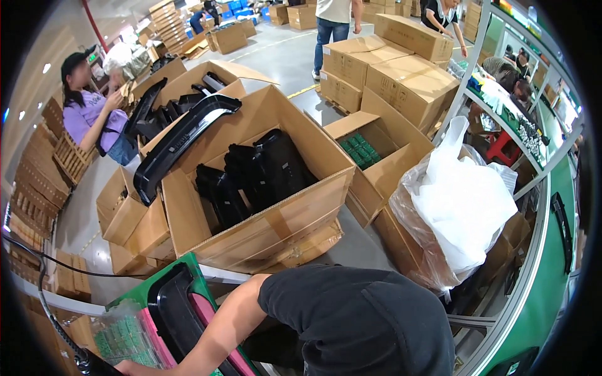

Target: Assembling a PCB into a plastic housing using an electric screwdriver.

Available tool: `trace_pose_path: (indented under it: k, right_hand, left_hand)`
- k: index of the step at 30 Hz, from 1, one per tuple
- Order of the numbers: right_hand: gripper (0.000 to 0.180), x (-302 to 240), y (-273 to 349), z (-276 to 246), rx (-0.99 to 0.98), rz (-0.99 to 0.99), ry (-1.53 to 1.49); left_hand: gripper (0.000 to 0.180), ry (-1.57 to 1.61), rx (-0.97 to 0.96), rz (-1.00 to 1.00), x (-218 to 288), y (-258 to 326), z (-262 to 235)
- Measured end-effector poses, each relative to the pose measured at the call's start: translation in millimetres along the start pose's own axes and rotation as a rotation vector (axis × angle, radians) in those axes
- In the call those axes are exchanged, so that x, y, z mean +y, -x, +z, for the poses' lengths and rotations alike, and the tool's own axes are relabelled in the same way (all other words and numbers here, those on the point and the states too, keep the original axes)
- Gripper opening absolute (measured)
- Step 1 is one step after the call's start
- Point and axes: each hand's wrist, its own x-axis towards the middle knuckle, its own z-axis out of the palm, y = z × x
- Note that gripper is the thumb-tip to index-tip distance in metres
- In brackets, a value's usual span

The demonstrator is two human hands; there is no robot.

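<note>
Camera wearer's own hands: neither in frame, so can't tell if they're grasping or released. The one visible arm [219, 327] reads as a co-worker's: person in a black short-sleeved top [370, 313], leaning in at near centre, arm reaching near left. Their hand [128, 368] is cut by the lower edge, right by a black corded tool [94, 362]; grip not readable.

Work at near left: black moulded part [179, 299] lies tilted on a green table [190, 263], pink material [202, 307] showing along both its sides. Clear tray [122, 335] with green circuit boards just left of it.

Beyond the table: big open carton [282, 232] with several black housings [266, 166] inside. Long glossy black cover [182, 141] lies across its left side. Smaller open carton [411, 153] to the right holds green boards [360, 151]. White plastic bag [467, 210] bulges at right. Far side: stacked closed cartons [398, 72]; person in purple [94, 116] at far left.
</note>
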Motion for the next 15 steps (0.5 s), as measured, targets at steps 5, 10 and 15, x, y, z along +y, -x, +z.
trace_pose_path:
  k: [5,10,15]
  right_hand:
    - [0.015,4,3,3,-0.072,-0.005,-0.017]
    - [0.017,-8,7,6,-0.116,0.048,0.028]
    - [0.014,-9,3,5,-0.075,-0.014,-0.071]
  left_hand:
    - [0.017,0.099,0.025,-0.193,23,2,4]
    - [0.02,0.162,0.139,-0.495,55,38,-15]
    - [0.016,0.026,-0.001,-0.449,70,29,-17]
